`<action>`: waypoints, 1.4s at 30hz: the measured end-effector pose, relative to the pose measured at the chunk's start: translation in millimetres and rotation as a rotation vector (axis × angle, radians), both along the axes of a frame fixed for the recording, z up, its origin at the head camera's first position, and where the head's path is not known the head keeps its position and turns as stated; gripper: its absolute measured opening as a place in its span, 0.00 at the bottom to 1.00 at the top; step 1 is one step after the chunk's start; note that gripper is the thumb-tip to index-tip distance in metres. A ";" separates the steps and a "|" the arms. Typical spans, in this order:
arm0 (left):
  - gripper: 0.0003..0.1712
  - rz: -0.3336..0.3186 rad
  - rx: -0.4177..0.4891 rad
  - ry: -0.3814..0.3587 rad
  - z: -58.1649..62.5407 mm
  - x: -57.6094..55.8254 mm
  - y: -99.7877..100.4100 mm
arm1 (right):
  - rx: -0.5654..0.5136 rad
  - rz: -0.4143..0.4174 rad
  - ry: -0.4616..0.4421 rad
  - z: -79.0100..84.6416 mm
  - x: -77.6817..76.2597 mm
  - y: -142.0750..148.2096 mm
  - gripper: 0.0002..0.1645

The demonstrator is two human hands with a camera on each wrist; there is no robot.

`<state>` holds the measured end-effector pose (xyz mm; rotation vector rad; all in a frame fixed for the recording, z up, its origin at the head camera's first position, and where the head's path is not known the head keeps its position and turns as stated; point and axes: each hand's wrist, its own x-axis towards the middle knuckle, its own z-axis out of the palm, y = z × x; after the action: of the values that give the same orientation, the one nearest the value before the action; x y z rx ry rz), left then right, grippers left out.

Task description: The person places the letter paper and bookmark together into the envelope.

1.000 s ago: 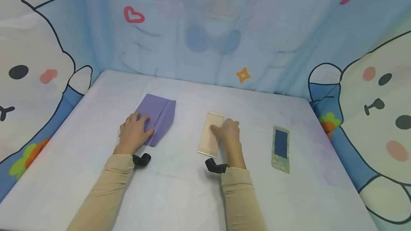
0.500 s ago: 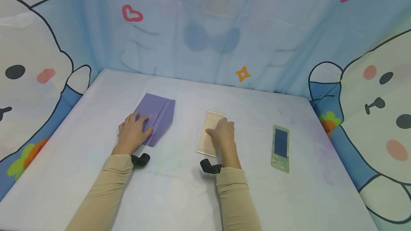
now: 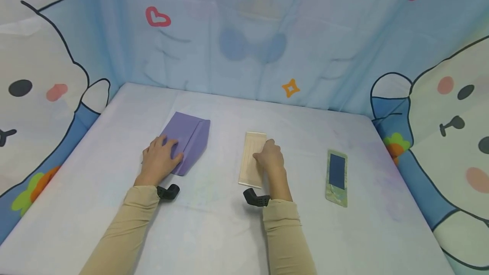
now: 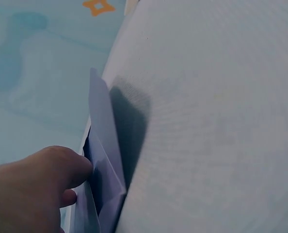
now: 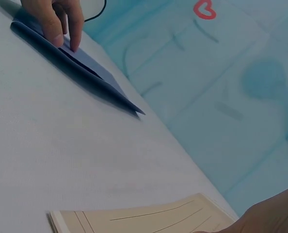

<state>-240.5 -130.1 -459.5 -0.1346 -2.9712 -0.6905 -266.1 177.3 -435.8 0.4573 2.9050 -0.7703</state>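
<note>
A purple paper envelope (image 3: 191, 139) lies on the table at left, its flap side folded out to the right. My left hand (image 3: 158, 158) rests on its near left part with spread fingers; in the left wrist view the thumb (image 4: 69, 167) touches the envelope's edge. A narrow, cream sheet of lined paper (image 3: 252, 160), perhaps several sheets, lies at the middle. My right hand (image 3: 271, 156) pinches its right edge, thumb on top and the other fingers curled at the side. In the right wrist view the lined paper (image 5: 134, 221) bows slightly; the fingers' undersides are hidden.
To the right lies a flat green strip (image 3: 337, 177) with a dark blue rectangle on it. A white cloth covers the table (image 3: 214, 232). A blue printed curtain (image 3: 252, 54) hangs behind and along both sides. Each wrist wears a black camera mount (image 3: 257, 197).
The lined paper has turned slightly, standing straighter to me now. My right hand shifted a little left and then back right with it. My left hand stays on the envelope.
</note>
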 end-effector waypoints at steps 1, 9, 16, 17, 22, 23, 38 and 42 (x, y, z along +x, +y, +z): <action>0.30 0.002 0.000 0.000 0.3 0.1 0.3 | -0.014 -0.001 0.001 0.9 -0.3 0.9 0.36; 0.30 0.011 -0.004 -0.001 4.4 1.1 3.2 | -0.174 0.024 -0.047 5.7 -6.4 18.6 0.34; 0.30 0.023 -0.018 -0.018 6.5 2.1 6.0 | -0.269 0.041 -0.057 1.6 -10.2 33.3 0.30; 0.30 0.025 -0.019 -0.021 6.7 2.3 6.5 | -0.279 0.043 -0.060 1.4 -10.8 34.9 0.30; 0.31 0.032 -0.015 -0.026 7.9 1.7 8.9 | -0.319 0.063 -0.065 1.5 -14.0 38.8 0.30; 0.31 0.033 -0.016 -0.026 8.0 1.4 9.0 | -0.326 0.068 -0.065 1.6 -14.5 38.8 0.30; 0.30 0.046 -0.028 -0.019 6.3 3.5 8.1 | -0.556 0.019 -0.027 -2.9 -16.6 30.2 0.32; 0.31 0.043 -0.036 -0.033 3.7 3.0 6.9 | -0.605 -0.005 -0.022 -0.8 -16.5 27.2 0.32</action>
<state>-237.5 -123.1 -455.7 -0.0619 -3.0093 -0.6404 -282.6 204.5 -436.6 0.3933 2.4631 -1.5466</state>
